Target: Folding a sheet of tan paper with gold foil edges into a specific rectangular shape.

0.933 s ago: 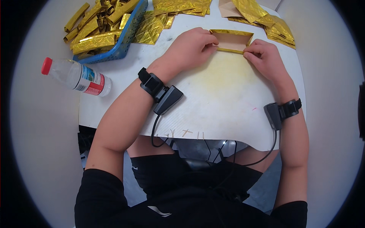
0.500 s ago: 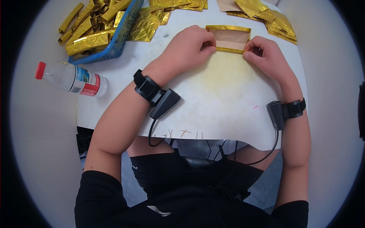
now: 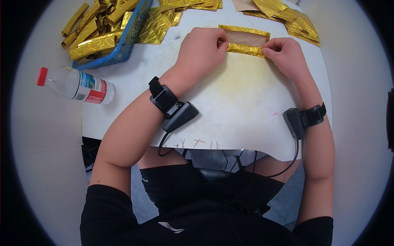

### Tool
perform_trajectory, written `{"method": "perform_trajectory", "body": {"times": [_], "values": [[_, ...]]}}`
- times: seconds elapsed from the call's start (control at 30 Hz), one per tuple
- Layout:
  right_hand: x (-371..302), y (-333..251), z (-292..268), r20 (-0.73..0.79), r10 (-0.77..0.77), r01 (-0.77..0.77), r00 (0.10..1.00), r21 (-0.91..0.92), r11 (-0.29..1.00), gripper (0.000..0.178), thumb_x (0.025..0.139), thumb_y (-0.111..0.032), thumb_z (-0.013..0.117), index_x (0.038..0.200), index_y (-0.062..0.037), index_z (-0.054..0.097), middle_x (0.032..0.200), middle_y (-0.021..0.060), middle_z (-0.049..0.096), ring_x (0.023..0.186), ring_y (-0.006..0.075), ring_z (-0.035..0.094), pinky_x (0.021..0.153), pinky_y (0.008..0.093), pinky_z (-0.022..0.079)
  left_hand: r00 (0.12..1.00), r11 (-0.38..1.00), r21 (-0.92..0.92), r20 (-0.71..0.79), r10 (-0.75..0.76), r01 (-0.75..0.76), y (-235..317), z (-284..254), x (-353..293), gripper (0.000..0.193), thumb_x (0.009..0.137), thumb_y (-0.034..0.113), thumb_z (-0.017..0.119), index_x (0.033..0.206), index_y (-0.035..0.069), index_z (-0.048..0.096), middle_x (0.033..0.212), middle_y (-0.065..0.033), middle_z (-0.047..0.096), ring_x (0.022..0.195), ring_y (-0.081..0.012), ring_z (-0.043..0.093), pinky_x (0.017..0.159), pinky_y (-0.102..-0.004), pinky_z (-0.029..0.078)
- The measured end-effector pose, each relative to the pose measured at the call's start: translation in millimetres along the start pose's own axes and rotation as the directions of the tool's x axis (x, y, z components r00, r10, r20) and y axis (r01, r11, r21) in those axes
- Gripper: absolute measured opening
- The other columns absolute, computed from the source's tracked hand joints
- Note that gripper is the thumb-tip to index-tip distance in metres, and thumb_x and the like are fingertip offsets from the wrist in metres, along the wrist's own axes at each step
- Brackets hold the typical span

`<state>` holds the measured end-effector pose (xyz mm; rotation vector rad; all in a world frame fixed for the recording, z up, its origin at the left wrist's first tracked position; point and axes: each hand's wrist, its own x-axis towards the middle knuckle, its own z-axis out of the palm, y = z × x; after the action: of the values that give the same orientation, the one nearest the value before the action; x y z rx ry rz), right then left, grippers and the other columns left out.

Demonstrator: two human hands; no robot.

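A sheet of gold foil paper (image 3: 246,50) lies toward the far side of the table, its pale brown inner face upward. Gold strips are folded in along its near and far edges, and the near strip is the wider one. At the near-left corner, my left hand (image 3: 204,48) pinches the folded edge between thumb and fingers. My right hand (image 3: 284,55) grips the near-right corner the same way, thumb toward me. The fingertips of both hands are partly hidden behind the knuckles and the fold.
A blue plastic basket (image 3: 130,39) heaped with folded gold foil pieces (image 3: 92,43) stands at the far left. Flat gold sheets (image 3: 301,25) are stacked at the far right, and more gold sheets (image 3: 154,28) lie beside the basket. A red-capped bottle (image 3: 78,85) rests on its side at left.
The near edge of the gold paper has been folded over further, so its gold strip shows wider. Both hands have shifted slightly left along with the paper.
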<state>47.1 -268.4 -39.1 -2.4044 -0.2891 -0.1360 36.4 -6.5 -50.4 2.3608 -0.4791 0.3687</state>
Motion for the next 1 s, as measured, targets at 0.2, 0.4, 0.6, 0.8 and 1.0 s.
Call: {"method": "perform_trajectory", "body": {"times": [0.2,0.4,0.6,0.8,1.0], "values": [[2.2,-4.8,0.5,-0.004,0.054,-0.054,0.999,0.006,0.999,0.019,0.085,-0.014,0.076,0.096,0.0015,0.081,0.081,0.0123,0.077,0.074,0.0166,0.070,0.073,0.0305,0.057,1.000,0.997,0.076,-0.016,-0.006,0.007,3.1,2.0,1.2,0.017,0.091,0.015,0.072,0.098,0.001,0.079,0.085,-0.0159,0.077,0.075,-0.0303,0.075,0.073,-0.0376,0.059],[4.5,-3.3,1.4,-0.020,0.056,-0.056,0.998,-0.036,0.998,0.018,0.085,-0.013,0.074,0.094,0.0011,0.080,0.080,0.0117,0.076,0.072,0.0172,0.069,0.073,0.0308,0.056,0.998,0.997,0.073,-0.057,0.009,-0.005,1.7,6.8,1.7,0.013,0.091,0.013,0.074,0.096,0.001,0.077,0.086,-0.0171,0.077,0.077,-0.0316,0.075,0.072,-0.0392,0.059],[6.6,0.5,4.1,-0.018,0.024,-0.024,1.000,-0.047,0.999,0.017,0.086,-0.013,0.075,0.097,0.0005,0.079,0.077,0.0103,0.073,0.071,0.0170,0.067,0.072,0.0315,0.056,0.999,0.999,0.045,-0.038,0.014,-0.012,-0.8,2.8,1.0,0.008,0.091,0.009,0.075,0.092,0.000,0.073,0.086,-0.0160,0.074,0.079,-0.0331,0.073,0.073,-0.0425,0.057],[2.8,0.8,4.7,-0.007,-0.048,0.048,0.999,0.003,0.999,0.014,0.088,-0.010,0.076,0.096,0.0012,0.078,0.078,0.0101,0.073,0.071,0.0171,0.065,0.072,0.0319,0.056,0.996,0.978,0.197,-0.040,0.075,-0.066,-2.4,-4.1,-2.8,0.010,0.090,0.010,0.075,0.090,0.000,0.076,0.095,-0.0141,0.071,0.092,-0.0354,0.069,0.082,-0.0453,0.056],[-5.2,-9.6,5.2,0.059,-0.213,0.209,0.975,0.063,0.976,0.013,0.088,-0.008,0.075,0.097,0.0010,0.078,0.081,0.0132,0.075,0.073,0.0234,0.069,0.073,0.0339,0.056,0.994,0.876,0.470,0.038,0.100,-0.106,0.8,-10.4,-6.3,0.013,0.092,0.010,0.070,0.091,0.002,0.080,0.096,-0.0102,0.072,0.098,-0.0315,0.066,0.088,-0.0436,0.056]]}}
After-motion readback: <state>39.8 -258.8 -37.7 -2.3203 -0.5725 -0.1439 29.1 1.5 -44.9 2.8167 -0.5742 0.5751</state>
